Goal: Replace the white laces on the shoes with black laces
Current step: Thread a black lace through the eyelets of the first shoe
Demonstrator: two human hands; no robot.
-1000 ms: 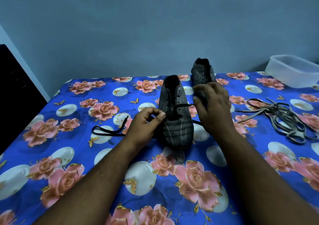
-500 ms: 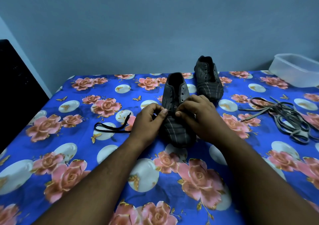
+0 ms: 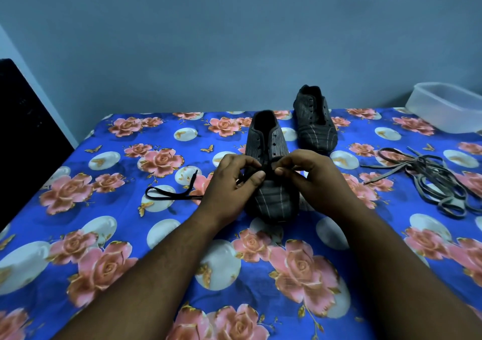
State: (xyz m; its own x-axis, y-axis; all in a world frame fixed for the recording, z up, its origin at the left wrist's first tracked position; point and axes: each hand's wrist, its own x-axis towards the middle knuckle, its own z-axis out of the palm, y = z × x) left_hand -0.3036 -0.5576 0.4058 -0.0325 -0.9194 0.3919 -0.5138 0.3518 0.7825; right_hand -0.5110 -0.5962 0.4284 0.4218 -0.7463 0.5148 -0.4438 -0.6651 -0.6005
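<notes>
The left hand and right hand are both pinching the black lace over the near shoe, which is sitting on the flowered worktop. The second shoe is standing behind it, and the removed laces are lying well apart to the right.

Bed under blue floral sheet carries near shoe at centre, second shoe toward far edge, black lace left of centre, grey lace pile near right edge, clear tub at far right corner.
</notes>
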